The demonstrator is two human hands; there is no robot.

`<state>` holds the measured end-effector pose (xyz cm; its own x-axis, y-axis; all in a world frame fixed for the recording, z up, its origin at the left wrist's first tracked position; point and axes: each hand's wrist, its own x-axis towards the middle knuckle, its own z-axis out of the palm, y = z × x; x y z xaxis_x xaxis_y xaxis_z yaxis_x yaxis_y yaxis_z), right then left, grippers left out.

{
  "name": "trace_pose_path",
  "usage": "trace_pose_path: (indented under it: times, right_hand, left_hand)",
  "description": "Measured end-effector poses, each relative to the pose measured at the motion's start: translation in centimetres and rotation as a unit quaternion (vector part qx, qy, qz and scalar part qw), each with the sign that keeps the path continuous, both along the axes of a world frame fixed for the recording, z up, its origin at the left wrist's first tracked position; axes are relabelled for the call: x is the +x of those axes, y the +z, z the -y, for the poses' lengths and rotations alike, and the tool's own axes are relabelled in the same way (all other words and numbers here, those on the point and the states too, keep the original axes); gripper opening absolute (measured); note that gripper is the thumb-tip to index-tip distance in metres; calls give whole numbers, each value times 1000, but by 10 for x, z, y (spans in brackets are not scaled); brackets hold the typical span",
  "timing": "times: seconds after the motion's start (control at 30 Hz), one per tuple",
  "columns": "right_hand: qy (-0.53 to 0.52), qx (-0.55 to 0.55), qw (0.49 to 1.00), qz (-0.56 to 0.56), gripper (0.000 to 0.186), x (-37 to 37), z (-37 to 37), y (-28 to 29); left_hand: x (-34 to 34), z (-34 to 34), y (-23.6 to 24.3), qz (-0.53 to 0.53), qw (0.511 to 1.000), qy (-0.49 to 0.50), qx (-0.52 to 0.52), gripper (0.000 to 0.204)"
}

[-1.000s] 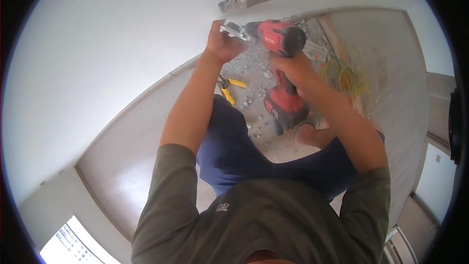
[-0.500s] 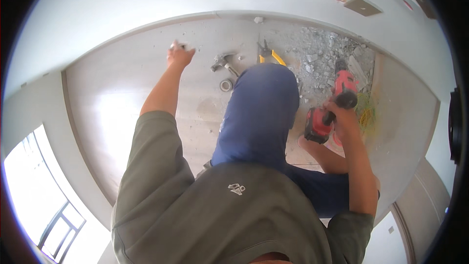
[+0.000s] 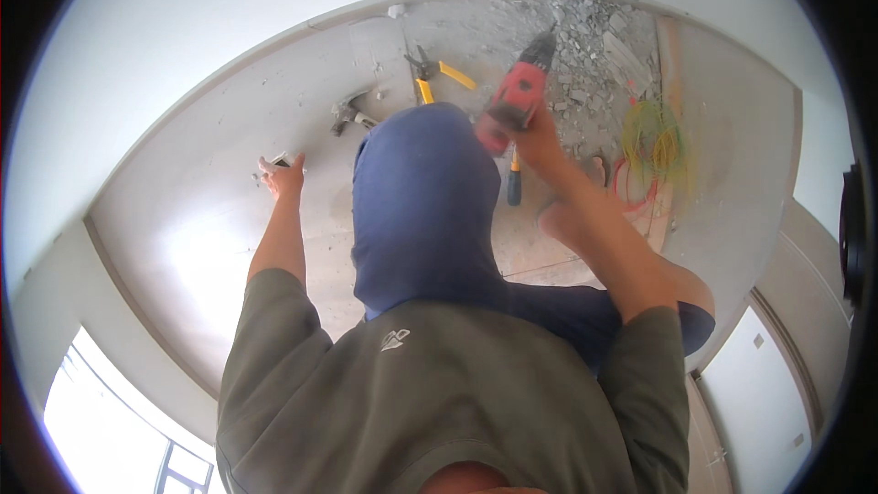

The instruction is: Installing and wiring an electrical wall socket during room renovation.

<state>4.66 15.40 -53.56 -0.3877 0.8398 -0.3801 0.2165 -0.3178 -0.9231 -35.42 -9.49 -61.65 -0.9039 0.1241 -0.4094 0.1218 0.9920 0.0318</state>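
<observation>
Head view: my right hand is wrapped round the handle of a red cordless drill, fingers closed on it, with the drill a bit right of the yellow-handled pliers (using those as the landmark for everything here). Bit's pointing away from me, over the rubble, and the lower end of the drill is pretty smeary. My left hand is way out left of the pliers and nearer to me, thumb and fingers spread on either side of a small pale piece with a dark middle. It's too tiny to say whether I'm really gripping that or it's just sitting on the floor. Next out, there's a hammer just left of the pliers and slightly closer to me, and my blue-clad knee sticks up right on the near side of them. A dark-handled screwdriver lies right of the pliers, also nearer me. Further right of them is broken grey rubble, then a yellow-green coil of wire, with a red loop of cord nearer me than the coil.
</observation>
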Motion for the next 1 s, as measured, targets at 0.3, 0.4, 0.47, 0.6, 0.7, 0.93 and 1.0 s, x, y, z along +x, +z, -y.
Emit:
trace_pose_path:
  times: [0.3, 0.4, 0.47, 0.6, 0.7, 0.93, 1.0]
  right_hand:
    - [90, 214, 960, 158, 49, -4, 27, -15]
    - [100, 179, 965, 165, 54, 7, 24, -7]
    - [128, 184, 962, 158, 55, 13, 20, -2]
    - [146, 184, 956, 174, 55, 11, -2, 6]
    - [109, 244, 950, 161, 54, 4, -17, 14]
    - [127, 222, 951, 177, 51, 4, -52, -9]
    - [124, 218, 950, 184, 51, 0, -53, -10]
  left_hand:
    - [-1, -13, 2, -9, 1000, -27, 12, 106]
    - [5, -25, 4, -25, 997, -2, 67, 100]
    - [11, -30, 5, -17, 986, 8, 164, 98]
    - [32, -43, 11, -31, 984, -22, 172, 97]
    - [46, -45, 19, -17, 976, -46, 210, 95]
    - [66, -34, 31, 80, 971, -38, 222, 86]
    - [70, -30, 35, 117, 959, 4, 258, 85]
